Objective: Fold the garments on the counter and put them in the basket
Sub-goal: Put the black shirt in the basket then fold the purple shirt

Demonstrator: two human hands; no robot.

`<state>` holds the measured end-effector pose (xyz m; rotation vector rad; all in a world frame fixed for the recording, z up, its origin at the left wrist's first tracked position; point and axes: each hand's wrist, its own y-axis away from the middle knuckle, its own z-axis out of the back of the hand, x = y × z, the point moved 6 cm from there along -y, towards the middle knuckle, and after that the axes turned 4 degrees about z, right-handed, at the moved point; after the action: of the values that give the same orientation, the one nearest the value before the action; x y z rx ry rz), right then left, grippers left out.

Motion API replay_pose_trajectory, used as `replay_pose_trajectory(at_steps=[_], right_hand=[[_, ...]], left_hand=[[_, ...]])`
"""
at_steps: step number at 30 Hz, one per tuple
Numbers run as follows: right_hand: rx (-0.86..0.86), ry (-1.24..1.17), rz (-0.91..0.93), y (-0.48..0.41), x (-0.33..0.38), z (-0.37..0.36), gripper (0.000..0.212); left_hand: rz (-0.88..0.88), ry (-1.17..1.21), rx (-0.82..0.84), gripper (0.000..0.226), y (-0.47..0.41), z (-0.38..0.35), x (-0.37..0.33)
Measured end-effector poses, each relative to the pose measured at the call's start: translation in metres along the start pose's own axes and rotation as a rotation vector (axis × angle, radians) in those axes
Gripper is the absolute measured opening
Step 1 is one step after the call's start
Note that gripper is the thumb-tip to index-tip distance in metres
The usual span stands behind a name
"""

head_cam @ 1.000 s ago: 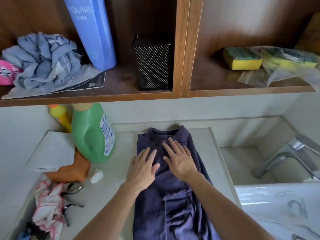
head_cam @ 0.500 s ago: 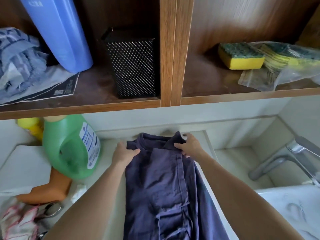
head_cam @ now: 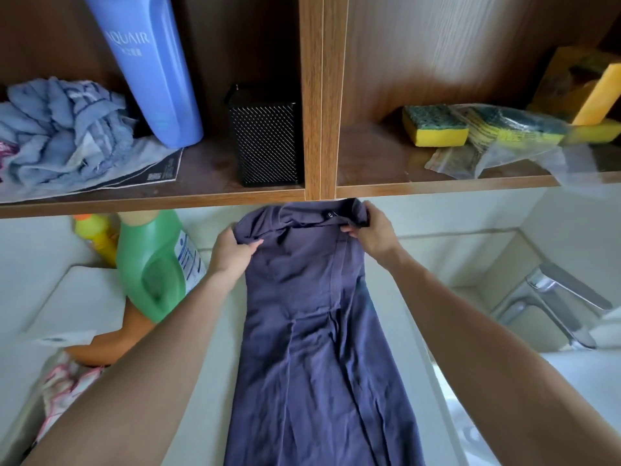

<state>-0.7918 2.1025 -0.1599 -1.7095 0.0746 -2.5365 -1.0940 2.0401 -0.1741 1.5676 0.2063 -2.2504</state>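
Note:
A dark purple-blue garment (head_cam: 312, 348), folded lengthwise into a long strip, runs down the middle of the pale counter (head_cam: 208, 381). Its top end is lifted off the counter, close under the wooden shelf edge. My left hand (head_cam: 232, 252) pinches the top left corner. My right hand (head_cam: 371, 230) grips the top right corner by the collar. The lower part of the garment runs out of the bottom of the view. No basket is in view.
A green detergent bottle (head_cam: 151, 267), a yellow bottle (head_cam: 97, 233) and an orange object (head_cam: 104, 334) stand left of the garment; a pink-white cloth (head_cam: 64, 388) lies at the counter's left front. A sink with a chrome tap (head_cam: 554, 304) is on the right. The shelf above holds a blue bottle (head_cam: 148, 65), a black mesh box (head_cam: 265, 139), sponges (head_cam: 433, 126) and a blue cloth (head_cam: 64, 129).
My hands went from pressing flat on the garment to gripping its top corners. They have now raised that end off the counter toward the shelf.

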Motion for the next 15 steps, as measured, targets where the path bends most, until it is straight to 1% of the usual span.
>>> replay_pose_trajectory(at_steps=[2,3,4,5,6,7,8,9,10,12,13,15], right_hand=[[0.037,0.001,0.044,0.016,0.003,0.005,0.029],[0.065,-0.058,0.035,0.030,0.000,0.007,0.026],[0.109,-0.166,0.007,0.047,-0.001,0.007,0.022],[0.153,-0.295,-0.052,0.065,-0.009,0.008,0.018],[0.188,-0.406,-0.122,0.081,-0.016,0.006,0.014],[0.198,-0.468,-0.184,0.097,-0.024,0.007,0.011],[0.182,-0.459,-0.216,0.112,-0.032,0.009,0.020],[0.153,-0.436,-0.234,0.124,-0.041,0.009,0.027],[0.106,-0.389,-0.244,0.133,-0.052,0.010,0.028],[0.018,-0.317,-0.299,0.150,-0.075,0.012,0.029],[-0.002,-0.301,-0.343,0.158,-0.084,0.011,0.033],[0.015,-0.288,-0.400,0.168,-0.095,0.009,0.035]], left_hand=[[-0.025,0.057,0.072,0.040,0.020,0.000,0.000],[-0.011,0.134,0.137,0.044,0.033,-0.002,0.002],[0.010,0.249,0.213,0.045,0.046,-0.006,0.008],[0.058,0.362,0.282,0.041,0.062,-0.009,0.014],[0.141,0.471,0.334,0.033,0.075,-0.014,0.024],[0.245,0.560,0.360,0.023,0.086,-0.018,0.035],[0.339,0.623,0.367,0.017,0.097,-0.022,0.046],[0.420,0.646,0.328,0.019,0.102,-0.024,0.062],[0.480,0.653,0.260,0.020,0.107,-0.026,0.077],[0.552,0.594,0.109,0.018,0.118,-0.026,0.101],[0.568,0.559,0.078,0.022,0.124,-0.027,0.110],[0.556,0.533,0.050,0.030,0.135,-0.028,0.119]])
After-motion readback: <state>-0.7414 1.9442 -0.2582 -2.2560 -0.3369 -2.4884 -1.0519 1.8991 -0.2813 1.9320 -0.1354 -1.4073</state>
